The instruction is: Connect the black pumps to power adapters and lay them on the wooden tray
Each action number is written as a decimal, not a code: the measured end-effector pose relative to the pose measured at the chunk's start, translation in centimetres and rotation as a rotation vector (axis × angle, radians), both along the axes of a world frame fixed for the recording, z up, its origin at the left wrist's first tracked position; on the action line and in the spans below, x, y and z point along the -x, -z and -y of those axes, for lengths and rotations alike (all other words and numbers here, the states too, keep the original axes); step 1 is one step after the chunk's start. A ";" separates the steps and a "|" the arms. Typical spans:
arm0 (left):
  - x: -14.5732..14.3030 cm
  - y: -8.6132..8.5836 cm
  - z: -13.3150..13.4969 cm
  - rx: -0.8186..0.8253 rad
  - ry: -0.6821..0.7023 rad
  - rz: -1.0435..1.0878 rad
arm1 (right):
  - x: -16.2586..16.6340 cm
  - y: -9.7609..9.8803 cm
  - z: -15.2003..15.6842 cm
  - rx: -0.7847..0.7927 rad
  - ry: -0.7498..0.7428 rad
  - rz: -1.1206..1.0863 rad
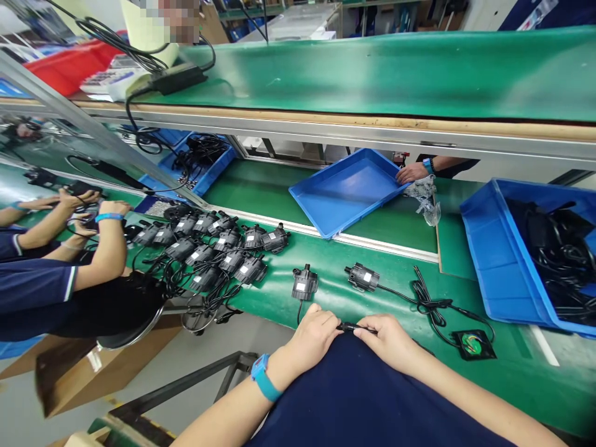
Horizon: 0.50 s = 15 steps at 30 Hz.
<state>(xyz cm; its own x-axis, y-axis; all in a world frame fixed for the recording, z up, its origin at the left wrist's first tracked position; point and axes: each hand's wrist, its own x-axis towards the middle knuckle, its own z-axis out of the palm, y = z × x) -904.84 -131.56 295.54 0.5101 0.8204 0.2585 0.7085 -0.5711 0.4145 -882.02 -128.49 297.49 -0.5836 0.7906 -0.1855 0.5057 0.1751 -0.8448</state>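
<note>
My left hand (314, 335) and my right hand (388, 338) meet at the near edge of the green bench, each pinching one end of a black cable connector (354, 326). The cable runs up from my left hand to a small black pump (304, 284) lying just beyond. A second black pump (362, 276) lies to its right, its lead (426, 299) coiled toward a small black square part (474, 344). A blue band sits on my left wrist (264, 376).
Several black pumps (209, 248) with tangled leads lie to the left. A tilted empty blue tray (347, 189) is held by another person's hand (412, 172). A blue bin of cables (540, 248) stands right. A co-worker's arms (93, 242) work at left.
</note>
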 end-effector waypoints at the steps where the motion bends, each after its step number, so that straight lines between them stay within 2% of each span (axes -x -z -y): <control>1: 0.0 -0.1 0.0 0.007 0.020 0.000 | -0.1 0.1 0.0 -0.025 -0.023 -0.028; 4: -0.1 -0.6 -0.2 0.052 0.057 0.013 | -0.5 0.8 0.2 -0.121 -0.077 -0.086; 8: -0.7 -1.0 -0.6 0.096 0.037 0.038 | -0.9 1.7 0.4 -0.176 -0.051 -0.074; 15: -2.0 -0.2 -0.9 0.067 0.023 -0.029 | -0.7 2.8 0.3 -0.112 0.012 -0.037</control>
